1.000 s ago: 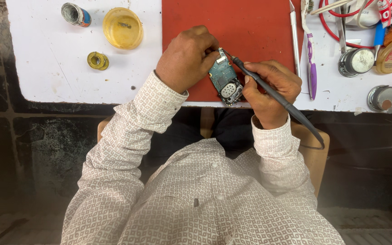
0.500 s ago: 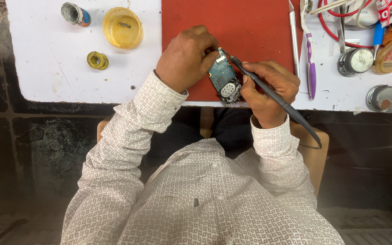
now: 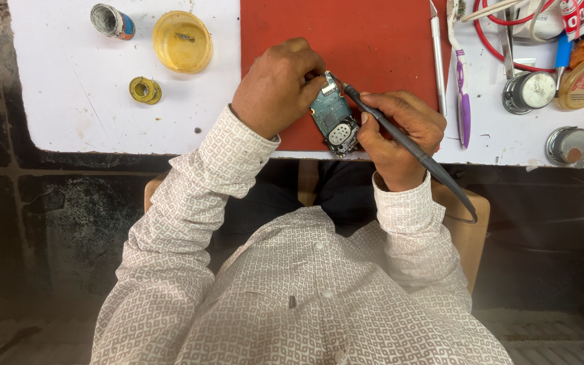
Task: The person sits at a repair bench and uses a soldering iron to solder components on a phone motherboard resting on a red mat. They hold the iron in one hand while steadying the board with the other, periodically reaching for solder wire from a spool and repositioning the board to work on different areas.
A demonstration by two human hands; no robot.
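Note:
A small blue-green circuit board (image 3: 333,115) lies tilted on a red mat (image 3: 373,40) near the white table's front edge. My left hand (image 3: 278,84) pinches the board's upper end with its fingertips. My right hand (image 3: 400,132) grips a thin dark soldering pen (image 3: 407,145) like a pencil. The pen's tip touches the top of the board, close to my left fingers. Its cable end trails back past my right wrist.
On the white table (image 3: 82,101) to the left lie a yellow round dish (image 3: 182,40), a small solder coil (image 3: 144,90) and a wire spool (image 3: 111,21). To the right are a purple toothbrush (image 3: 463,94), a metal tool (image 3: 438,57), round tins (image 3: 528,91) and red cable.

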